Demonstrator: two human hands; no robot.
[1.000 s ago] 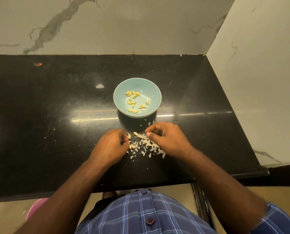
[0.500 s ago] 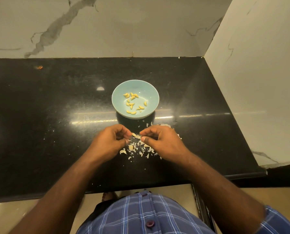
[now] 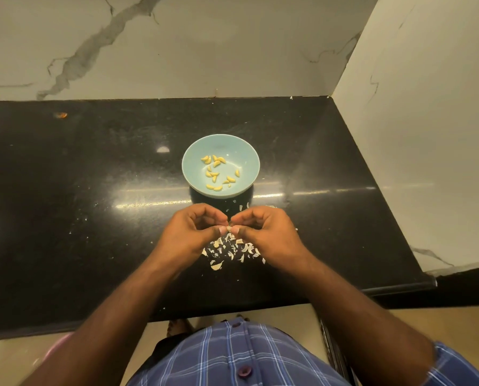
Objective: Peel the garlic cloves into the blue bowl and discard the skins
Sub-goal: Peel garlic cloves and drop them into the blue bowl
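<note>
A light blue bowl (image 3: 241,151) stands in the middle of the black counter (image 3: 93,190) and holds several peeled yellow garlic cloves (image 3: 216,174). Just in front of it, my left hand (image 3: 189,235) and my right hand (image 3: 269,236) meet fingertip to fingertip, raised a little above the counter. Together they pinch one small garlic clove (image 3: 228,227), mostly hidden by thumbs and forefingers. Below the hands lies a scatter of pale garlic skins (image 3: 230,250) on the counter.
White marble walls close the counter at the back and on the right. The counter's front edge (image 3: 232,313) runs just below my forearms. A small orange speck (image 3: 60,115) lies at the far left. Part of a pink object (image 3: 58,348) shows on the floor at lower left.
Both hands have lifted off the skin pile and come together, fingertips now pinching one clove between them. The bowl has not moved.
</note>
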